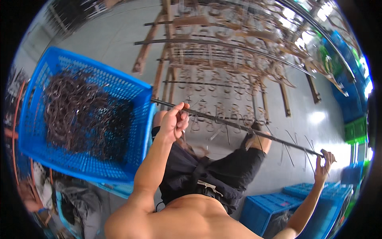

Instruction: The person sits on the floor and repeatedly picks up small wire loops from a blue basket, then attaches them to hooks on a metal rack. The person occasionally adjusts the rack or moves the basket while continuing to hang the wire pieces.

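A long dark metal rod [238, 125] with several thin wire hooks along it slants across in front of me, its right end nearer. My left hand [178, 120] is closed at the rod near its left end; a thin curved brown piece [178, 134] shows by the palm, its hold partly hidden. My right hand [325, 162] grips the far right end. To the left of my left hand, a blue plastic basket [89, 171] holds a tangled heap of dark curved pieces [75, 111].
Ahead stands a wooden rack [166, 59] with metal bars [207, 44] and rows of hanging curved pieces, blurred. Blue crates [274, 199] stand at the lower right, a green crate [355, 130] beyond them. A dark bag [83, 201] lies at the lower left.
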The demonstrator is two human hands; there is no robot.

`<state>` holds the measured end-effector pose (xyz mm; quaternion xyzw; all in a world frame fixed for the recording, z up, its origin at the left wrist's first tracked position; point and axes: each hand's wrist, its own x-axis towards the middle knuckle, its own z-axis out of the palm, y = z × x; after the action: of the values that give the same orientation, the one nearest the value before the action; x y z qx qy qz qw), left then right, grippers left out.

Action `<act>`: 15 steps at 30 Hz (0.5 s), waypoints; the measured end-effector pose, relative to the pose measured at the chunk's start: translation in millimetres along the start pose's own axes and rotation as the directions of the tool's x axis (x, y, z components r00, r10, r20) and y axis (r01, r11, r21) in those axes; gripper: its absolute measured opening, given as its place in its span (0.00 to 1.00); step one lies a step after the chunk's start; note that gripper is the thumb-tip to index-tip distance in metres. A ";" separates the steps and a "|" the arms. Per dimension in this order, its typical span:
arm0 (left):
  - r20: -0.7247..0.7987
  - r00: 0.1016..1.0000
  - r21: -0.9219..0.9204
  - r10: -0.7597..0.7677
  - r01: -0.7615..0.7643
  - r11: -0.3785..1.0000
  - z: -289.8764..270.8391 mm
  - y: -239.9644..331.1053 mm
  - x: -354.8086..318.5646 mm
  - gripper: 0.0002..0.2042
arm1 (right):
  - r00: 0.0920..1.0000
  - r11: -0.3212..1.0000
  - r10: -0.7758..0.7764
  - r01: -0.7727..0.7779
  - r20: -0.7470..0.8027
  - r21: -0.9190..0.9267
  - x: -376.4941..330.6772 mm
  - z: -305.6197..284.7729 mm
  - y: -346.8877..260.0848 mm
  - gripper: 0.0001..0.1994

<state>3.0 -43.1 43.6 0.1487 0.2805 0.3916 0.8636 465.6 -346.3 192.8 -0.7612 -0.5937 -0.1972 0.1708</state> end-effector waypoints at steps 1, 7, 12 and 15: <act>-0.001 0.999 0.003 0.050 -0.050 0.999 -22.4 7.8 8.0 0.11 | 0.997 0.997 -0.080 0.080 0.004 -0.006 24.7 26.5 -10.2 0.10; -0.202 0.973 -0.008 0.108 -0.112 0.994 -99.4 31.1 60.9 0.09 | 0.964 0.981 -0.181 0.162 0.194 0.109 85.2 161.0 -24.0 0.11; -0.152 0.982 0.164 0.111 -0.085 0.983 -96.0 18.3 76.7 0.07 | 0.913 0.962 -0.270 0.266 0.306 0.055 80.0 214.3 18.8 0.09; -0.389 0.915 0.094 0.112 -0.081 0.992 -62.2 -0.1 50.1 0.11 | 0.948 0.974 -0.178 0.208 0.264 -0.093 72.6 259.4 34.4 0.06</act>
<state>-7.5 -2.7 -24.6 0.1136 0.4552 0.4447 0.7630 540.0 -165.5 4.4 -0.7272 -0.6695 -0.1490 0.0272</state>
